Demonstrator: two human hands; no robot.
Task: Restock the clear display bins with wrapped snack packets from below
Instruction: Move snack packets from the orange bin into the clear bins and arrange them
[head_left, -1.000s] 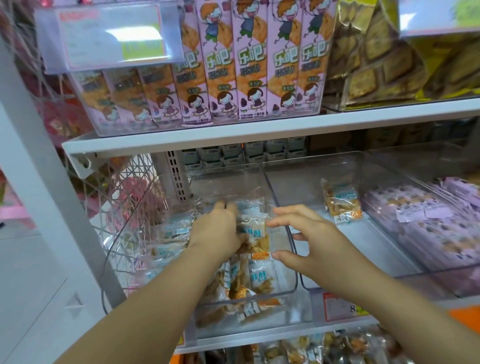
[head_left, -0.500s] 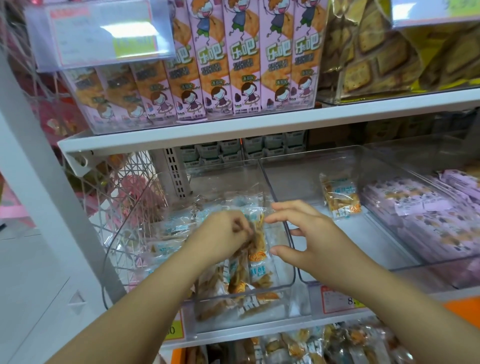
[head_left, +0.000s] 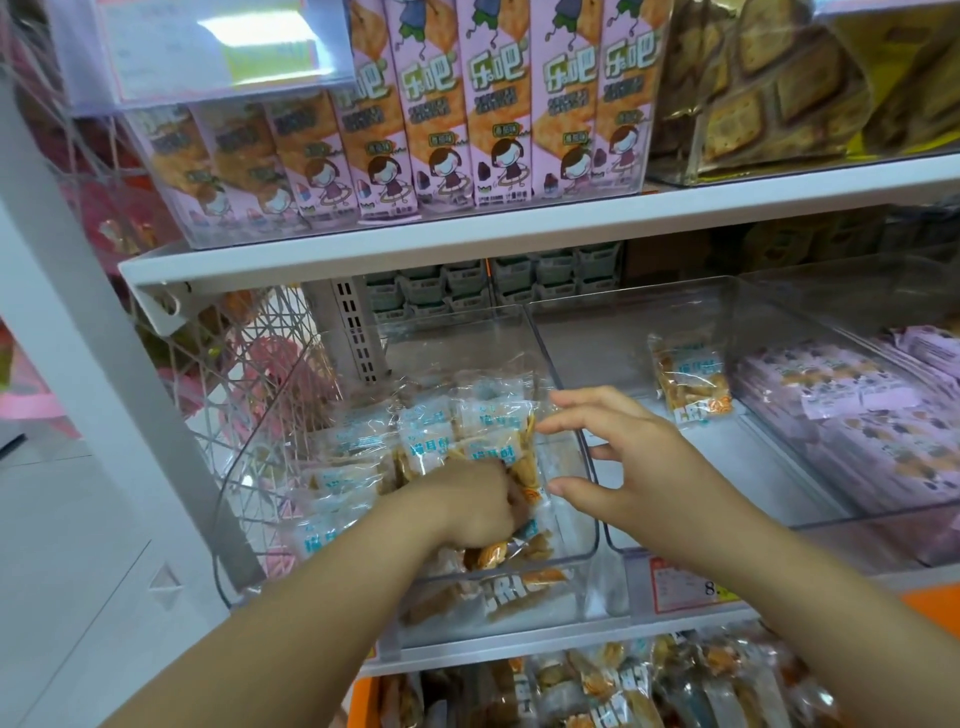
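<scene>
The left hand (head_left: 470, 506) has its fingers curled down into a heap of snack packets (head_left: 363, 447) and seems to be gripping one or two of them. The right hand (head_left: 628, 462) is just beside it. Its fingers are spread wide and hold nothing, and it sits over the wall between two clear bins. I cannot tell if it touches the rim. The heap lies in the left bin (head_left: 270, 426), right under the left hand, and I think it fills about half of that bin, so more could go in. Under and past the right hand is the middle bin (head_left: 737, 467), with just one lone packet (head_left: 691, 387) at the back, so that one looks like it needs lots more. Further right, the purple packets (head_left: 857, 415) look nicely stacked. Below both hands, on the lower shelf, are more wrapped snacks (head_left: 597, 680) to pick from. I think the job is only partly done.
</scene>
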